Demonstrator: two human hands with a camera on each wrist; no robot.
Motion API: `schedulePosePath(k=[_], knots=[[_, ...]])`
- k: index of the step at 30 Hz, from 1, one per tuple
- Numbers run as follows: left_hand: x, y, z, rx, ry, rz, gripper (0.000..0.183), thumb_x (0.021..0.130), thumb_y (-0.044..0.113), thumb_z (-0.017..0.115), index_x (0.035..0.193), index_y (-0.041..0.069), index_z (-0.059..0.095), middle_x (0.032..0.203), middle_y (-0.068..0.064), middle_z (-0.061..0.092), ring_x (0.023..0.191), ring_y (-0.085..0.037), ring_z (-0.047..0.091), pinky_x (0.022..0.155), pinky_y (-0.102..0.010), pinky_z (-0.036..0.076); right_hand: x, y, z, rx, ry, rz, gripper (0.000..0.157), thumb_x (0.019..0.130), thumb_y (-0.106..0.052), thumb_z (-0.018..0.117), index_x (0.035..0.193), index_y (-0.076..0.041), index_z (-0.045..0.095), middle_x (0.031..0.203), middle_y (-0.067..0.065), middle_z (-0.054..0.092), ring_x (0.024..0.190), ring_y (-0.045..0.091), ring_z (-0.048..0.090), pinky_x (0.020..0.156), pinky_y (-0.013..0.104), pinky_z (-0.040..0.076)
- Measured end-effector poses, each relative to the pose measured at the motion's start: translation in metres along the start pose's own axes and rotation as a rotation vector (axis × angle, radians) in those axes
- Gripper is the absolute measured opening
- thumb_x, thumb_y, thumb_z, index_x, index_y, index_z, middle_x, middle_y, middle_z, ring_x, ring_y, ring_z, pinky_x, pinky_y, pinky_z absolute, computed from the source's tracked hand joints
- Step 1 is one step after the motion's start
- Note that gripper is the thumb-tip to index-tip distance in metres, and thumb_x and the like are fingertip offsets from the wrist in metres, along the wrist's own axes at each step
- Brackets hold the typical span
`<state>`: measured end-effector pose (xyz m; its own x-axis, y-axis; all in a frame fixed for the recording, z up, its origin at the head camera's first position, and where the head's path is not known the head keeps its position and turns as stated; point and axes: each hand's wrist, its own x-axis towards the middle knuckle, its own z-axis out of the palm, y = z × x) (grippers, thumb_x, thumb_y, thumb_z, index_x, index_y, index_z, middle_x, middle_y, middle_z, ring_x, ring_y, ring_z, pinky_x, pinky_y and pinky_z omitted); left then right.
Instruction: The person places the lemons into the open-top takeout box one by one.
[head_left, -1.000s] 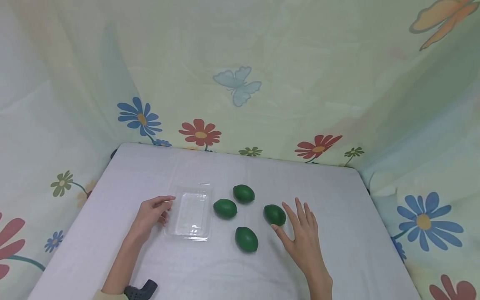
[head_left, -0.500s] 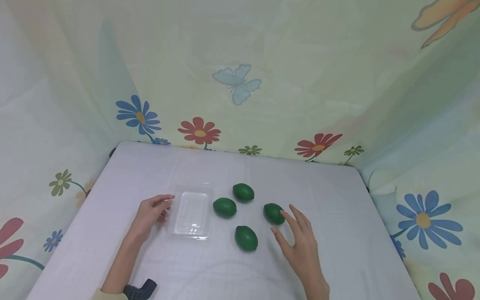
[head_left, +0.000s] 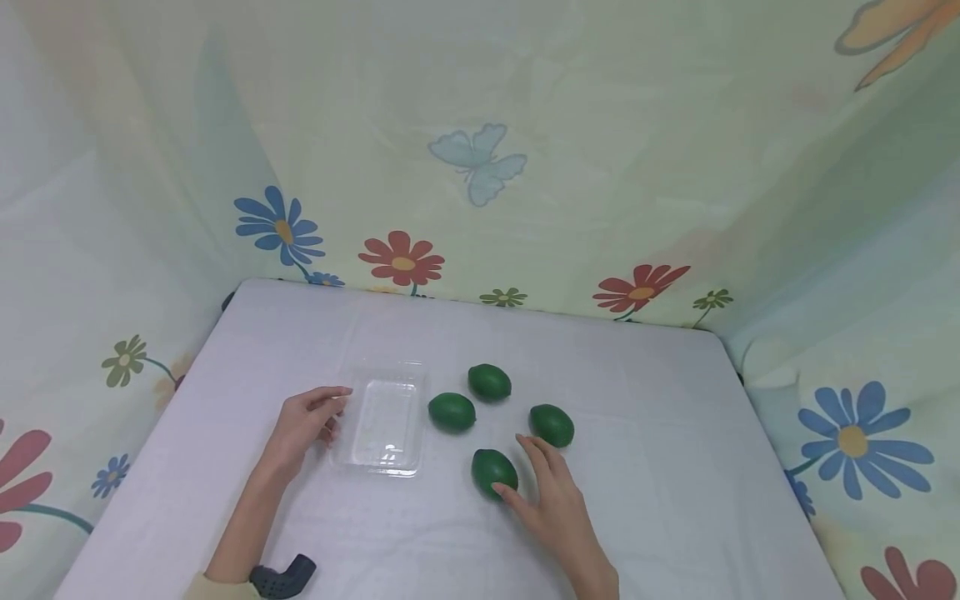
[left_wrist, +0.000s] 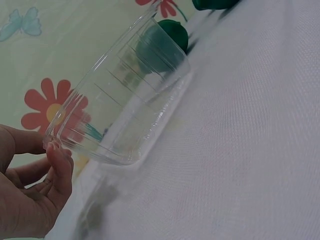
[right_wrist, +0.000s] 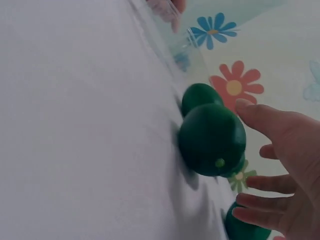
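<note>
My left hand point(head_left: 303, 429) pinches the left rim of a clear plastic container point(head_left: 386, 425) between thumb and fingers; the left wrist view shows the grip at one corner of the tub point(left_wrist: 117, 95). Beside the nearest lime point(head_left: 491, 471) hovers my right hand point(head_left: 555, 508), fingers spread, with the thumb tip overlapping the fruit in the head view. From the right wrist, that dark green lime point(right_wrist: 212, 140) sits in front of the parted thumb and fingers. Past the right fingertips lies another lime point(head_left: 551, 425).
Two more limes, one close to the container point(head_left: 452, 412) and one farther back point(head_left: 489, 382), lie on the white-covered table point(head_left: 660, 467). A curtain point(head_left: 480, 75) printed with flowers and butterflies rises behind the table's back edge. A dark wrist device point(head_left: 283, 577) sits at the left sleeve.
My right hand has moved left and nearer, away from the rightmost lime to the nearest one. The left hand, container and limes have stayed in place.
</note>
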<state>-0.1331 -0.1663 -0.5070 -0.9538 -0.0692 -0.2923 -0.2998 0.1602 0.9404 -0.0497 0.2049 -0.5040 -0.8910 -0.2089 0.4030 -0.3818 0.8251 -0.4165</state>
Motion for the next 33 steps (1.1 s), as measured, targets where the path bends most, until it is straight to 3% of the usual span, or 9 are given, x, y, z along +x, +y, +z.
schedulePosePath(k=[5,16,28,33], knots=[[0.001,0.001,0.0,0.0,0.0,-0.002,0.035,0.102,0.018,0.061,0.131,-0.002,0.063,0.098,-0.016,0.065,0.066,-0.012,0.058,0.056,-0.023,0.053,0.002,-0.01,0.007,0.027,-0.117,0.097,0.076,0.082,-0.036,0.088,0.146,-0.013,0.054,0.139,0.011,0.059,0.122,0.029,0.063,0.09,0.047,0.059],[0.0,0.002,-0.001,-0.017,-0.017,0.008,0.038,0.102,0.018,0.062,0.132,-0.005,0.061,0.095,-0.011,0.066,0.064,-0.011,0.056,0.054,-0.024,0.052,0.006,-0.016,0.016,0.026,-0.185,0.101,0.064,0.084,-0.029,0.086,0.14,-0.015,0.059,0.129,0.007,0.064,0.116,0.026,0.067,0.095,0.044,0.058],[0.0,0.002,-0.002,-0.017,-0.021,0.005,0.039,0.103,0.019,0.061,0.134,-0.005,0.06,0.097,-0.011,0.065,0.065,-0.011,0.056,0.055,-0.024,0.051,0.008,-0.02,0.011,0.05,-0.155,0.029,0.064,0.082,-0.023,0.089,0.139,-0.013,0.061,0.127,0.004,0.064,0.115,0.021,0.067,0.096,0.041,0.059],[-0.001,0.004,-0.002,-0.024,-0.026,0.009,0.038,0.103,0.018,0.061,0.133,-0.005,0.06,0.097,-0.01,0.065,0.066,-0.011,0.056,0.055,-0.024,0.052,0.017,-0.027,0.003,0.108,-0.146,-0.06,0.065,0.082,-0.021,0.089,0.14,-0.014,0.06,0.13,0.002,0.064,0.116,0.017,0.066,0.097,0.034,0.058]])
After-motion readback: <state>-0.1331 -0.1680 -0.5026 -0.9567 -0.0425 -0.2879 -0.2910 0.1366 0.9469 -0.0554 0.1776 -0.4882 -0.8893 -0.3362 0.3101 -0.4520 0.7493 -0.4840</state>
